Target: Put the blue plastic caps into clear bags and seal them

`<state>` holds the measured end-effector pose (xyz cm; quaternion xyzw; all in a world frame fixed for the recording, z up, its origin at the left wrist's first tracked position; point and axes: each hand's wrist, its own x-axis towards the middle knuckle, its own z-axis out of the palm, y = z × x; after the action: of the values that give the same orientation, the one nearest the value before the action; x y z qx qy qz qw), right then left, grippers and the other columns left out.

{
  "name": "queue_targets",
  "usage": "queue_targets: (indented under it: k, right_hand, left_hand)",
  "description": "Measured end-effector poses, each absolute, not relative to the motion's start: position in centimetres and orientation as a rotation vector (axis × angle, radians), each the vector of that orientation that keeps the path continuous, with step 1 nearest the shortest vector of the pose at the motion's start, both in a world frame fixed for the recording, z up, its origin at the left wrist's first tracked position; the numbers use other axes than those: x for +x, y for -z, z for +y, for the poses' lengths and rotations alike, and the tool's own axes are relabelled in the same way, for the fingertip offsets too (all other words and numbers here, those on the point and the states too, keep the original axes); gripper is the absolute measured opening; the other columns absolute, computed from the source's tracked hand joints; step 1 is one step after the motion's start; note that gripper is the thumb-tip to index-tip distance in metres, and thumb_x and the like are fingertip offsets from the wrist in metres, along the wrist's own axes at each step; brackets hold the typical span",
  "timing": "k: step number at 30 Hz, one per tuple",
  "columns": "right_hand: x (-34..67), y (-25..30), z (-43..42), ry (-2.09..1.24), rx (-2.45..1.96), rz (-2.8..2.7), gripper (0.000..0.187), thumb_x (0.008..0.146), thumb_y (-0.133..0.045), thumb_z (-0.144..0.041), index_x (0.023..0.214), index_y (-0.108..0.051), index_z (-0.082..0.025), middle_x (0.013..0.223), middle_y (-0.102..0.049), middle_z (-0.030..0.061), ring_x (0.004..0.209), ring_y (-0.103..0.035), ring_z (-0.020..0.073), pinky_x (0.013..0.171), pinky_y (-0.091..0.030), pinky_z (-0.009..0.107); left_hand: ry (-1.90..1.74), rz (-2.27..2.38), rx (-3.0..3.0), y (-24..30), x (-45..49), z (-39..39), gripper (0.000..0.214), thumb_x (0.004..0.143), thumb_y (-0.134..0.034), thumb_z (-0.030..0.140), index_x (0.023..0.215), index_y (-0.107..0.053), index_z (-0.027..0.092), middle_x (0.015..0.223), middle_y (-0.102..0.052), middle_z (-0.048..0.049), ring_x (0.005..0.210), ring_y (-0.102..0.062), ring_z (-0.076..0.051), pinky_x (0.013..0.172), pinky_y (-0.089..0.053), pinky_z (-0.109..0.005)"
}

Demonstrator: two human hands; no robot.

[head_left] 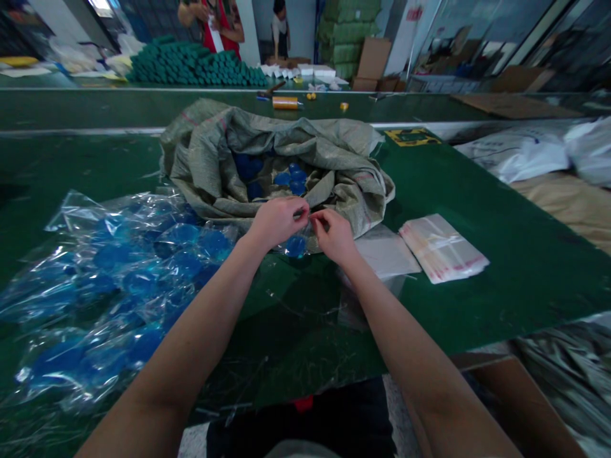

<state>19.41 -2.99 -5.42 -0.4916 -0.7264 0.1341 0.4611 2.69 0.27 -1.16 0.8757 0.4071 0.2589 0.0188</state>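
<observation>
Head view: left hand (277, 221) and right hand (337, 238) nearly meet, thumb and finger of each pinched on the top of a clear plastic bag (294, 247), blue rounded piece inside. Bag is at the near side of the woven sack (205, 149), between it and the tabletop (525, 280)'s near edge. Sack sits by the far edge, mouth open, loose blue pieces (296, 178) inside. Bagged blue pieces (119, 273) heaped left, spreading toward the near edge. Stack of flat clear bags (443, 248) right of the hands, toward the right edge.
</observation>
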Motion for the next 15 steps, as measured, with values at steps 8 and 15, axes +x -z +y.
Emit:
queue_targets:
  k: [8,15]
  right_hand:
    - [19.57,5.65,-3.02,-0.466,-1.293,-1.629,0.011,0.086,-0.054,-0.023,0.082,-0.064,-0.020,0.085,-0.068,0.0051,0.079,-0.062,0.0180,0.078,-0.048,0.031]
    - [19.42,5.76,-3.01,-0.452,-1.282,-1.661,0.014,0.086,-0.052,-0.022,0.086,-0.065,-0.018,0.089,-0.068,0.0077,0.081,-0.062,0.0193,0.079,-0.048,0.033]
  left_hand:
    - [-0.917,1.233,2.627,0.72,1.95,0.75,0.018,0.085,-0.052,0.023,0.089,-0.068,0.016,0.089,-0.070,-0.0062,0.079,-0.062,-0.017,0.075,-0.048,-0.029]
    - [-0.804,1.076,2.803,0.88,2.26,0.21,0.025,0.090,-0.055,0.035,0.096,-0.074,0.020,0.102,-0.072,-0.0057,0.094,-0.066,-0.019,0.084,-0.050,-0.030]
